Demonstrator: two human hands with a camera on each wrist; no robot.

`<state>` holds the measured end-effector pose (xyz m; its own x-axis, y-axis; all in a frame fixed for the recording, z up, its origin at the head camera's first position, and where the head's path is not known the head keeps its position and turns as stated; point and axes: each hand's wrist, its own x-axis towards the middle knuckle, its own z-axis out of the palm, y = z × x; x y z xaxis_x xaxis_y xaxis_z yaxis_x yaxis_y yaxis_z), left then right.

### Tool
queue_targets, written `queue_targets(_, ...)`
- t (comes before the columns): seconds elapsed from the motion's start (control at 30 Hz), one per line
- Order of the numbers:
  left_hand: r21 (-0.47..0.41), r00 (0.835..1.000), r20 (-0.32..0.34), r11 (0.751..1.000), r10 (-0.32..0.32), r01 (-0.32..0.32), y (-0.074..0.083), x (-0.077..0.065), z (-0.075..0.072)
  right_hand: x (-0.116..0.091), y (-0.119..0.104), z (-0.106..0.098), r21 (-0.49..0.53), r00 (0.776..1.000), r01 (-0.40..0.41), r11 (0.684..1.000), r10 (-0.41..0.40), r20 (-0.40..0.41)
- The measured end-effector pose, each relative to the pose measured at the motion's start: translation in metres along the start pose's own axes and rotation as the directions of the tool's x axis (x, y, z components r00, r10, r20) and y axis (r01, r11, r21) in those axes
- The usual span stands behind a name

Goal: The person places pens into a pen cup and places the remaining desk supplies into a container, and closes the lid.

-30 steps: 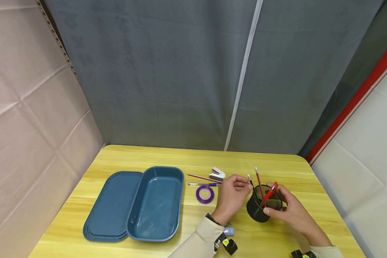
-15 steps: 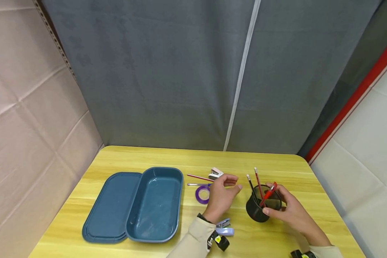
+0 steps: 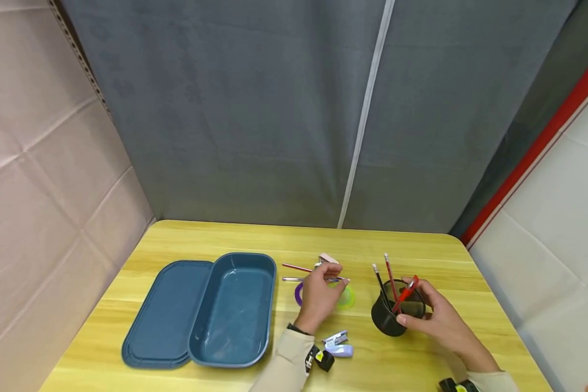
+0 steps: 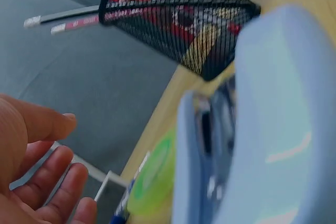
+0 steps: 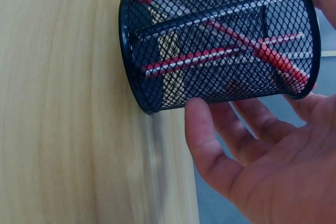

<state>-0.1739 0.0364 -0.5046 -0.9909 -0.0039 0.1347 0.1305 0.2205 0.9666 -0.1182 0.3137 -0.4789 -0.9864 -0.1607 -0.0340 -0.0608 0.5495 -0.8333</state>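
Note:
My right hand [image 3: 438, 316] holds a black mesh pen holder [image 3: 385, 322] on the table, thumb and fingers on its rim and side. Inside it lean a black pencil [image 3: 379, 280], a red pencil [image 3: 391, 272] and a red pen [image 3: 409, 288]. My left hand [image 3: 318, 296] hovers with loosely bent fingers and nothing between them in the left wrist view. It partly hides a purple tape roll [image 3: 298, 294], a yellow-green tape roll [image 3: 347, 297], a blue pen [image 3: 291, 279], a dark red pencil [image 3: 296, 267] and a pale stapler [image 3: 328, 258].
A blue plastic box [image 3: 235, 310] stands to the left, with its matching lid [image 3: 166, 316] beside it. Near my left wrist lies a lavender stapler [image 3: 340, 350], large in the left wrist view. A grey curtain [image 3: 255, 120] rises behind the table.
My left hand has moved left from the pen holder toward the pens and tape. The lavender stapler and yellow-green tape have come into sight. My right hand has stayed on the pen holder.

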Motion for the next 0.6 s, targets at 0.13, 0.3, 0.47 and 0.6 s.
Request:
queue_targets(0.13,0.074,0.998,-0.042,0.997,0.036,-0.033,-0.008,0.005,-0.006,0.001,-0.001,0.001,0.004,1.000,-0.001,1.000,0.001,0.002)
queue_targets(0.3,0.213,0.991,-0.082,0.973,0.109,-0.090,-0.018,0.010,-0.010,0.001,-0.001,0.001,0.010,1.000,-0.002,1.000,0.002,-0.001)
queue_targets(0.47,0.351,0.976,-0.110,0.926,0.187,-0.138,-0.026,0.013,-0.014,0.001,0.000,0.001,0.010,1.000,0.013,1.000,-0.013,-0.001)
queue_targets(0.6,0.418,0.969,-0.149,0.901,0.196,-0.118,-0.032,0.015,-0.018,0.000,0.000,0.001,0.002,1.000,-0.006,1.000,0.006,-0.002)
